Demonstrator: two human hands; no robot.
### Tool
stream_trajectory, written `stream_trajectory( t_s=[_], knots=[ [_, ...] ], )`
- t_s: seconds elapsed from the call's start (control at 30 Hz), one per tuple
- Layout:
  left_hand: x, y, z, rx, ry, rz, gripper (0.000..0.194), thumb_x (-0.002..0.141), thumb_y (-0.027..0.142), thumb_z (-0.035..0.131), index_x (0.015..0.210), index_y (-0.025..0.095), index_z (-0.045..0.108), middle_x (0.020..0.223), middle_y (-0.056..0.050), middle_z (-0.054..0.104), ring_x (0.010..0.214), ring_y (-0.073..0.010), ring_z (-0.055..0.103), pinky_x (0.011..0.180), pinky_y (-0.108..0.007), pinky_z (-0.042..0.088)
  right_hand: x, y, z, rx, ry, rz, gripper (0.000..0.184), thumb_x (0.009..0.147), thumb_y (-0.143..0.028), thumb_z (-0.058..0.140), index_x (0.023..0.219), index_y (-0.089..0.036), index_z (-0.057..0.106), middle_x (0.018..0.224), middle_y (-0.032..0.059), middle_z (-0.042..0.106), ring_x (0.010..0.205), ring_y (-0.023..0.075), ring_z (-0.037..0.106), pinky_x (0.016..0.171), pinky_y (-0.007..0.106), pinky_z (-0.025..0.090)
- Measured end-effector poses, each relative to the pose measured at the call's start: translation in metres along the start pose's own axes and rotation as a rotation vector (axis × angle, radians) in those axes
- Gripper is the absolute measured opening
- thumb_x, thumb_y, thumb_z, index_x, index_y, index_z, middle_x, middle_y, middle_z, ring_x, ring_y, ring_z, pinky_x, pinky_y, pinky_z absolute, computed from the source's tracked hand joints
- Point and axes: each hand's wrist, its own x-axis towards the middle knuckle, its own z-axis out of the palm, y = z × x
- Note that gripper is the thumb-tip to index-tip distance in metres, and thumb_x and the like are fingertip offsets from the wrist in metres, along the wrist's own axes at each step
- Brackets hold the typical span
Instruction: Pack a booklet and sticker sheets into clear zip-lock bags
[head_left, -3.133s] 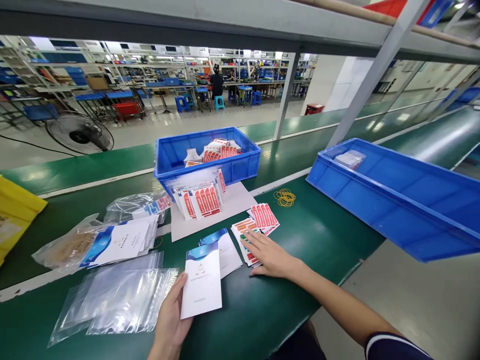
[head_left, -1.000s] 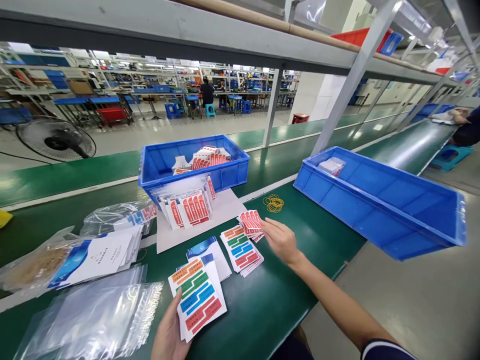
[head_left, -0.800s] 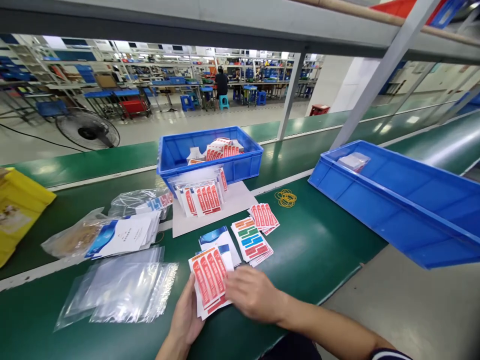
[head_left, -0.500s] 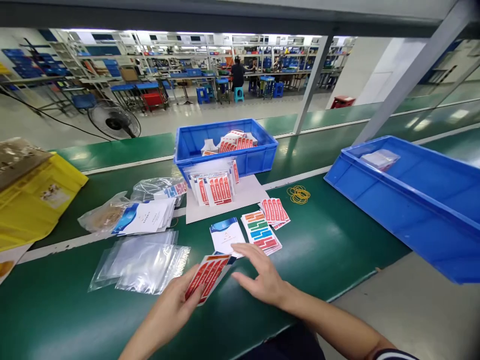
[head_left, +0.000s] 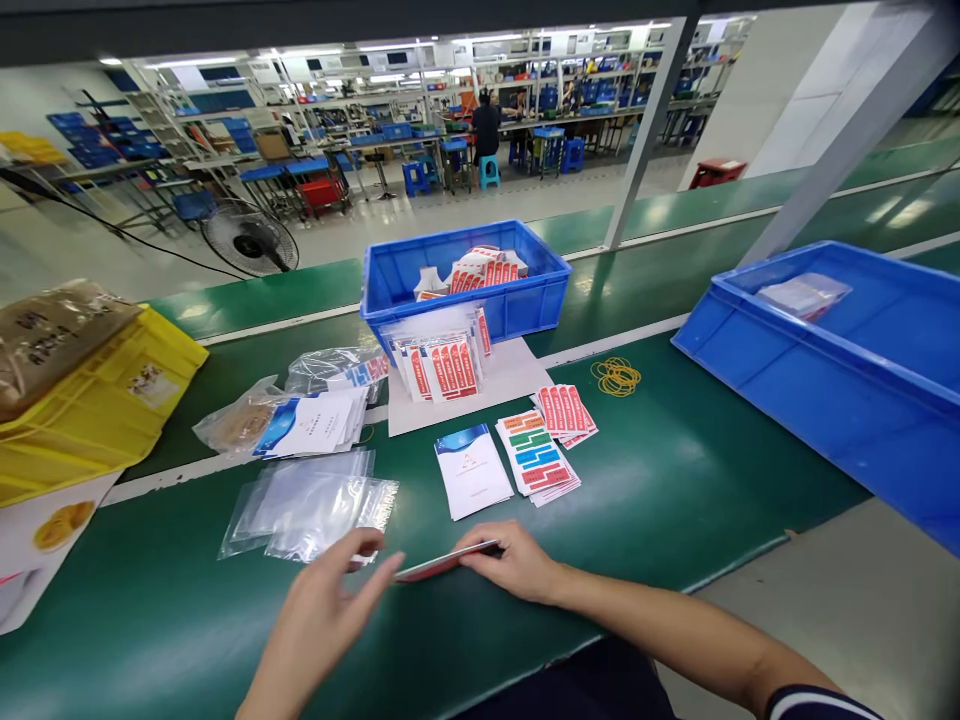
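My right hand [head_left: 517,562] pinches one end of a thin stack of cards [head_left: 444,567], seen nearly edge-on with a red underside. Fingers apart, my left hand [head_left: 337,590] is at the stack's other end; whether a fingertip touches it is unclear. Beyond the hands lie a pile of white booklets with blue tops [head_left: 471,470], a stack of multicoloured label sheets [head_left: 534,455] and red label sheets [head_left: 566,412]. Clear zip bags [head_left: 322,505] lie flat beyond my left hand, with more white booklets [head_left: 319,425] behind them.
Filled bags [head_left: 442,368] lean on a blue bin [head_left: 469,320] holding red-and-white pieces. Another blue bin [head_left: 825,380] stands right, a yellow bin [head_left: 105,400] left. Yellow rubber bands [head_left: 616,376] lie on the green bench [head_left: 660,480]. A person [head_left: 486,128] is far off.
The card stack has passed from my left hand to my right and turned from showing its red face to nearly edge-on. My left hand has opened. The camera view has shifted slightly.
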Motion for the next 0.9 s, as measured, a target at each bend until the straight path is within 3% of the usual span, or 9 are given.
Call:
stream_trajectory(
  t_s=[0.1,0.2,0.3,0.43,0.53,0.67,0.77,0.9],
  knots=[
    [0.003,-0.027,0.005,0.186,0.07,-0.155,0.026,0.082,0.047,0.048,0.091,0.024,0.055,0.094,-0.007,0.066,0.08,-0.0241,0.063,0.059,-0.028,0.042,-0.001,0.0,-0.006,0.008,-0.007,0.012,0.022,0.083,-0.02,0.056,0.099,-0.018,0.069,0.094,0.003,0.071,0.084,0.0174,0.065,0.075,0.026,0.05],
    [0.01,-0.041,0.024,0.4,0.033,-0.167,0.02,0.086,0.032,0.039,0.086,0.02,0.055,0.091,-0.009,0.064,0.07,-0.023,0.063,0.053,-0.028,0.036,0.0,0.0,-0.005,-0.011,-0.017,0.058,0.023,0.083,-0.023,0.055,0.1,-0.018,0.07,0.09,0.002,0.071,0.08,0.0178,0.064,0.072,0.026,0.05],
    [0.016,-0.048,0.034,0.47,0.027,-0.184,0.023,0.086,0.021,0.034,0.079,0.018,0.055,0.085,-0.01,0.063,0.064,-0.0213,0.061,0.051,-0.028,0.033,0.0,0.001,-0.001,0.009,0.0,0.068,0.023,0.085,-0.023,0.052,0.098,-0.018,0.07,0.089,0.0028,0.071,0.08,0.0183,0.064,0.071,0.026,0.05],
    [0.021,-0.056,0.022,0.316,0.002,-0.164,0.02,0.084,0.024,0.039,0.07,0.02,0.053,0.068,-0.004,0.063,0.061,-0.0188,0.058,0.055,-0.026,0.034,-0.001,0.0,-0.002,0.088,0.042,0.088,0.025,0.086,-0.025,0.051,0.107,-0.017,0.063,0.092,0.0043,0.07,0.082,0.0183,0.065,0.073,0.027,0.051],
    [0.024,-0.058,0.01,0.16,0.025,-0.191,0.026,0.083,0.038,0.045,0.064,0.021,0.052,0.055,0.0,0.059,0.052,-0.0172,0.055,0.053,-0.025,0.035,0.003,-0.005,-0.005,0.103,0.101,0.118,0.044,0.085,-0.022,0.054,0.128,-0.02,0.044,0.113,0.0075,0.064,0.099,0.0189,0.063,0.083,0.03,0.052],
    [0.033,-0.055,-0.005,-0.257,0.032,-0.289,0.03,0.074,0.05,0.057,0.07,0.02,0.058,0.054,0.0,0.061,0.056,-0.019,0.06,0.059,-0.028,0.045,0.021,-0.015,-0.006,-0.047,0.169,0.077,0.061,0.084,-0.021,0.054,0.139,-0.024,0.03,0.132,0.0086,0.052,0.121,0.0214,0.049,0.096,0.036,0.046],
    [0.04,-0.044,-0.014,-0.548,0.013,-0.277,0.033,0.069,0.05,0.064,0.078,0.019,0.061,0.07,-0.003,0.066,0.071,-0.0215,0.065,0.066,-0.03,0.05,0.036,-0.018,-0.003,-0.083,0.106,0.031,0.046,0.084,-0.02,0.052,0.13,-0.024,0.048,0.123,0.0058,0.06,0.115,0.021,0.055,0.097,0.037,0.045],
    [0.05,-0.017,-0.01,-0.566,-0.072,-0.138,0.029,0.07,0.047,0.064,0.073,0.018,0.059,0.061,-0.001,0.059,0.059,-0.0167,0.057,0.055,-0.025,0.046,0.047,-0.014,0.006,-0.071,0.051,0.098,0.021,0.085,-0.025,0.053,0.094,-0.02,0.071,0.093,0.0036,0.072,0.088,0.0196,0.067,0.079,0.031,0.051]
  ],
)
